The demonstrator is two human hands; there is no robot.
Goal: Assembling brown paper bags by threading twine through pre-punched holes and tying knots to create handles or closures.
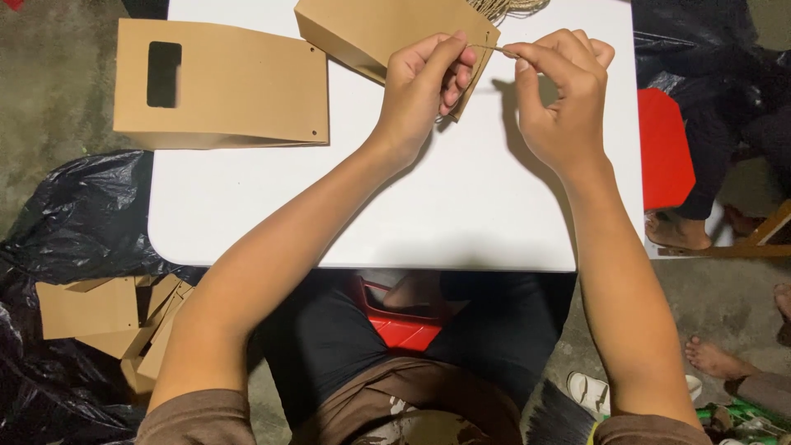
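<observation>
Twine bundle [507,7] cut off above

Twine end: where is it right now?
Head view, top centre: the twine is pinched between left hand and right hand, at the brown paper bag corner.

Both bare forearms reaching far across from the near edge, left hand [424,86] curling its fingers inward with thumb pinching, right hand [560,91] pinching thumb against forefinger, the two hands sitting just beside each other

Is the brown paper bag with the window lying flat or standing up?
Lying flat. The brown bag rests folded on the white table, window facing up, away from both hands.
</observation>
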